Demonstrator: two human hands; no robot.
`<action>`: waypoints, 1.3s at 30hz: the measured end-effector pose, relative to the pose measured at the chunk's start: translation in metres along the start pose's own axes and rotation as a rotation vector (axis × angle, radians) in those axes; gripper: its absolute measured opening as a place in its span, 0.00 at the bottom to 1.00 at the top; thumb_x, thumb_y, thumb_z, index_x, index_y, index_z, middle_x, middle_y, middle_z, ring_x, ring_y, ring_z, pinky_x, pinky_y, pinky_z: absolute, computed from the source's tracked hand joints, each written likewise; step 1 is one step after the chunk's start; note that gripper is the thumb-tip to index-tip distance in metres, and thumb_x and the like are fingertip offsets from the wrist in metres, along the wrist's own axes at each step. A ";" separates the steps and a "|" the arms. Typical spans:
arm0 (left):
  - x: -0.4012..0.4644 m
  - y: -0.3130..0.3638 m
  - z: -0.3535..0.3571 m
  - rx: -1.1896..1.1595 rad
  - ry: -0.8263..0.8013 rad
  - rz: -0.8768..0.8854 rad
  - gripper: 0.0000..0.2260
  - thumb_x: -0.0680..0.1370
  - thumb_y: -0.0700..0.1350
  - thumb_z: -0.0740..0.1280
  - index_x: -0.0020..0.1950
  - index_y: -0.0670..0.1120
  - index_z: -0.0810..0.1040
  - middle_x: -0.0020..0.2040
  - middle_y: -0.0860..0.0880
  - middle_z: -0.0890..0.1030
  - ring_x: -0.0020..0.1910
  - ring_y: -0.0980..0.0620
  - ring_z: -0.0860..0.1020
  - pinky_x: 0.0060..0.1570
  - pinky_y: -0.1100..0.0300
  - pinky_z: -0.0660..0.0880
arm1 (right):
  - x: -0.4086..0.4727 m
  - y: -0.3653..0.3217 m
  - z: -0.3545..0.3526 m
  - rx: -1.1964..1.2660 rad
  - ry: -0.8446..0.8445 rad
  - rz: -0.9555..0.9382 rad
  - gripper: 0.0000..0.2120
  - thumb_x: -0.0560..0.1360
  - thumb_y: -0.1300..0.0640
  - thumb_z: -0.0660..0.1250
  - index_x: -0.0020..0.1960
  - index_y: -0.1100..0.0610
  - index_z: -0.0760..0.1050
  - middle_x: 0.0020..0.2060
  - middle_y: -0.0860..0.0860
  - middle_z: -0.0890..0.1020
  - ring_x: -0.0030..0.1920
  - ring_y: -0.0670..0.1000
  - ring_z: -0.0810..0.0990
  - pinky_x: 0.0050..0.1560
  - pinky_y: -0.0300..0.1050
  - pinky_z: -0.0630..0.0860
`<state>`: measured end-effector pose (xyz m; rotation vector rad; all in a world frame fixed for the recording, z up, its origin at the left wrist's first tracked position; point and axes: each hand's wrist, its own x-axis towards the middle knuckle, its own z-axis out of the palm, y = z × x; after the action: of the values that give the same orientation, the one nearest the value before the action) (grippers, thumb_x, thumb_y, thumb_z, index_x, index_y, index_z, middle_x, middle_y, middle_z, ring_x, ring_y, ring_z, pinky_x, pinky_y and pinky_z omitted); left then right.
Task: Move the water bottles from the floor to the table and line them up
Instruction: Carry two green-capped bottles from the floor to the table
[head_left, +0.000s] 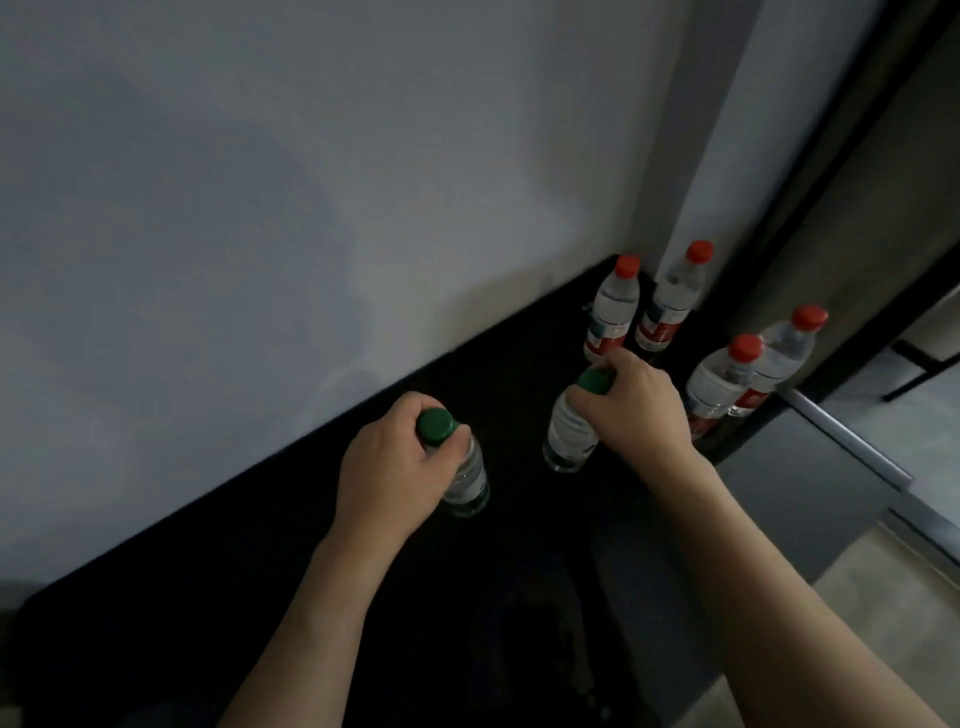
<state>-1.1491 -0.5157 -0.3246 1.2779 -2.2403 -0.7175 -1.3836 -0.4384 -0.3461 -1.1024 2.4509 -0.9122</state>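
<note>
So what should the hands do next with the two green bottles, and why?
Probably set them down and let go. The left hand and right hand each grip a green-cap bottle by the top, upright over the black table, in line with the red-cap bottles by the wall.

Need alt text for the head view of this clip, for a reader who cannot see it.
A person's left hand and right hand each grip the neck of a green-capped water bottle standing on a black surface against a pale wall. Four red-capped bottles stand upright to the right, near a corner.
</note>
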 end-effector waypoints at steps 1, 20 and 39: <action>0.010 0.001 0.006 0.025 -0.008 -0.004 0.08 0.73 0.57 0.71 0.45 0.56 0.75 0.33 0.57 0.77 0.38 0.63 0.77 0.31 0.64 0.74 | 0.015 0.002 0.004 -0.005 -0.012 -0.012 0.11 0.67 0.44 0.70 0.42 0.43 0.68 0.33 0.41 0.75 0.32 0.39 0.74 0.26 0.35 0.63; 0.143 -0.001 0.116 0.231 -0.146 -0.095 0.10 0.76 0.54 0.69 0.53 0.53 0.72 0.36 0.57 0.75 0.33 0.61 0.74 0.29 0.63 0.65 | 0.159 0.037 0.052 0.053 -0.158 -0.115 0.12 0.72 0.46 0.70 0.51 0.49 0.71 0.35 0.42 0.75 0.35 0.41 0.75 0.28 0.39 0.68; 0.067 -0.015 0.060 0.434 0.048 -0.064 0.22 0.81 0.55 0.61 0.71 0.46 0.69 0.63 0.45 0.79 0.59 0.48 0.78 0.54 0.54 0.76 | 0.072 0.012 0.036 -0.122 -0.076 -0.242 0.28 0.75 0.49 0.68 0.70 0.58 0.63 0.60 0.59 0.77 0.56 0.60 0.78 0.48 0.48 0.73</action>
<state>-1.2074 -0.5687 -0.3707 1.5490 -2.4058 -0.2183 -1.4193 -0.5019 -0.3821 -1.4735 2.3738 -0.7788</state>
